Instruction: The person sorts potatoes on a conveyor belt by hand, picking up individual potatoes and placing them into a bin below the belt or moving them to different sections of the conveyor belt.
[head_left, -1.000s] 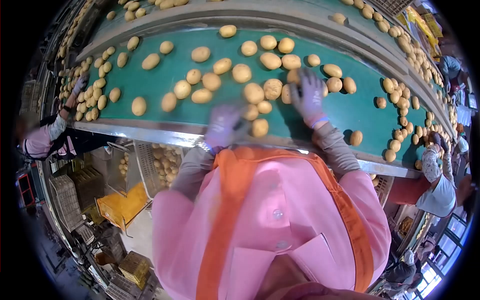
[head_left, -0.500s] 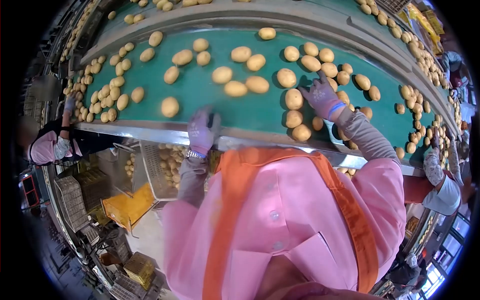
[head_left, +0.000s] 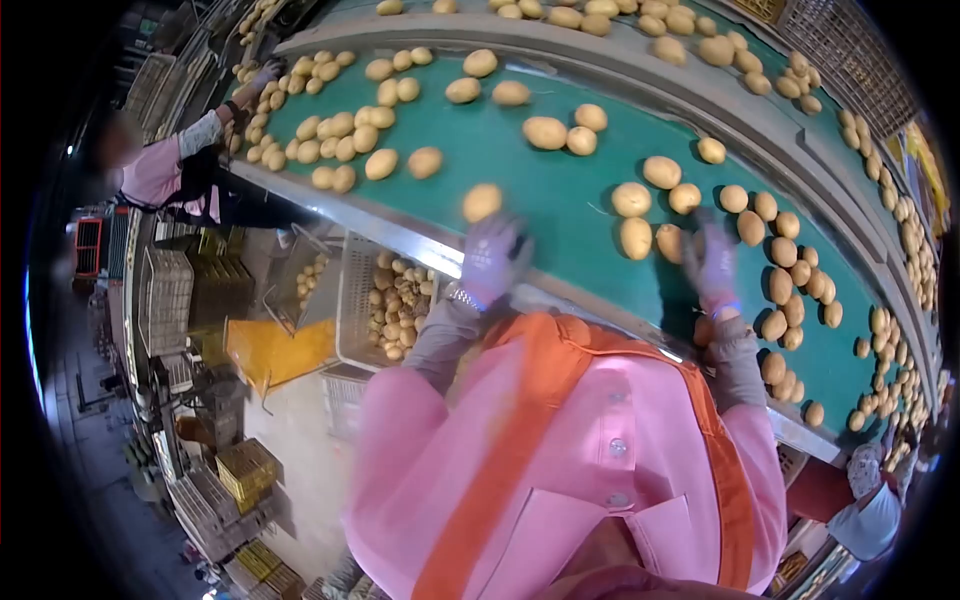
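Observation:
My left hand point(head_left: 493, 262), in a grey-purple glove, hovers over the near metal edge of the green conveyor belt point(head_left: 440, 130). Its fingers are loosely spread, right beside a single potato point(head_left: 482, 202) that looks smeared by motion. Over the belt further right, my right hand point(head_left: 710, 265) wears the same kind of glove, fingers stretched forward and slightly blurred. A potato point(head_left: 669, 243) lies against its left side, next to another potato point(head_left: 635, 240). The palm of the right hand faces down, and the belt under it is partly hidden.
Loose potatoes point(head_left: 782, 285) are scattered across the belt. Below its near edge stands a plastic crate point(head_left: 358, 300) with potatoes, beside a yellow sheet point(head_left: 280, 350). One co-worker's arm point(head_left: 205, 130) reaches onto the belt at left; another person's sleeve point(head_left: 865, 520) shows at right.
The view has turned, tilting the belt down to the right. My right hand has drawn back from the potato cluster towards the near edge. My left hand stays near that edge, now close to a potato.

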